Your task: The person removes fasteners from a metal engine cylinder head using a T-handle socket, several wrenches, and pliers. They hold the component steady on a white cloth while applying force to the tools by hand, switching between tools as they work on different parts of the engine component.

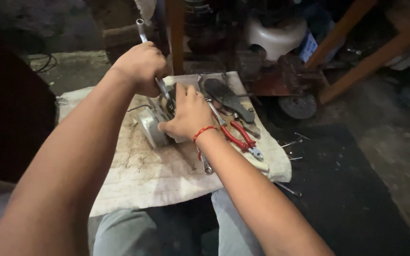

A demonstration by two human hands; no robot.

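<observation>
Left hand clenched round a long steel wrench, shaft slanting away; right hand grasping, seemingly, the grey metal motor housing just beneath it; red-handled pliers lie to its right.

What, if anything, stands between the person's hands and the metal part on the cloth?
Nothing visible does. The right hand rests directly on the metal part, and the left hand holds a wrench whose head meets it.

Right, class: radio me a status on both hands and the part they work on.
Left hand grips silver metal wrench. Right hand steadies small grey metal motor part. Red-handled pliers lie beside it.
</observation>
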